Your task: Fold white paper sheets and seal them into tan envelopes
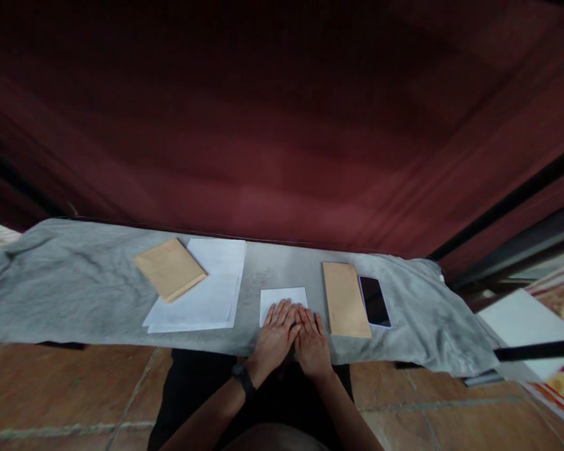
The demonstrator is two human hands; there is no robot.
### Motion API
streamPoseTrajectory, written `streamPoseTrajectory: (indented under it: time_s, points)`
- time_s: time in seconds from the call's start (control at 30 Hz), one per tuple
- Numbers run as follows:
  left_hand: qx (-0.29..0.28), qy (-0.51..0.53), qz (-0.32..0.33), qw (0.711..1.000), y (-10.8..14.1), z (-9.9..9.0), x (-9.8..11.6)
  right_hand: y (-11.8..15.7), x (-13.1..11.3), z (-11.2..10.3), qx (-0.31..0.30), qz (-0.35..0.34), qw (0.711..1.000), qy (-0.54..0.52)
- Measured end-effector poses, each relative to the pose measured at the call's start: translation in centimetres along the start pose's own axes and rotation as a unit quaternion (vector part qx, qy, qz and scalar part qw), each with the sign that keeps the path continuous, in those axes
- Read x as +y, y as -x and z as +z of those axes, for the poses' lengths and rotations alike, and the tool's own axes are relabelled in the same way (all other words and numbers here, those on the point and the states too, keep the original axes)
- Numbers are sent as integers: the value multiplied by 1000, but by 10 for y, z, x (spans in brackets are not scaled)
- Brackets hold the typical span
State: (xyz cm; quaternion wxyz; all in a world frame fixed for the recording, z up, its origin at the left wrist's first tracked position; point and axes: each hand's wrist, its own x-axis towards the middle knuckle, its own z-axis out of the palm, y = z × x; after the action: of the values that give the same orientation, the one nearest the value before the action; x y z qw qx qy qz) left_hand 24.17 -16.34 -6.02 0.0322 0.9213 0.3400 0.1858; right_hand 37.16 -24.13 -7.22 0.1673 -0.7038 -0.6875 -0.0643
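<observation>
A small white sheet of paper [282, 294], perhaps folded, lies in front of me on the grey cloth. My left hand [276, 331] rests flat on its near part, fingers stretched out, with a dark band on the wrist. Beside it my right hand [311, 341] also lies flat, its fingertips at the paper's near right edge. The two hands touch or nearly touch at the thumbs. Both cover the lower part of the sheet, so that edge is hidden.
Left of me lie large white sheets [207, 294] with a brown envelope [170, 269] partly over them. To the right are a longer brown envelope [346, 299] and a phone [375, 302]. Grey cloth [84, 282] covers the narrow table, and a dark red surface [272, 156] rises behind it.
</observation>
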Motion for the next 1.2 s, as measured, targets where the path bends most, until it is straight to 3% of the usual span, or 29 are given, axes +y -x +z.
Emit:
streamPoseTrajectory:
  time_s: [0.1,0.27,0.47,0.7,0.8,0.93,1.2]
  points:
    - [-28,19,10,999,4,1,-8,3,0,2,25,15,1000,-1]
    - [-93,32,52,994,0,-15,-32,5,7,1,39,11,999,-37]
    - [-137,-27,71,988,0,-30,-37,3,17,-1,40,-16,995,-87]
    - [-70,-24,28,997,-6,-14,-19,-9,12,1,46,21,987,-150]
    - [-84,-31,27,996,-14,-5,-8,-24,6,3,33,21,988,-153]
    - [-97,-36,25,994,-16,-3,-2,-36,3,10,3,-15,995,-97]
    - [-67,-12,43,997,1,-9,-12,-30,7,17,-4,-36,999,11]
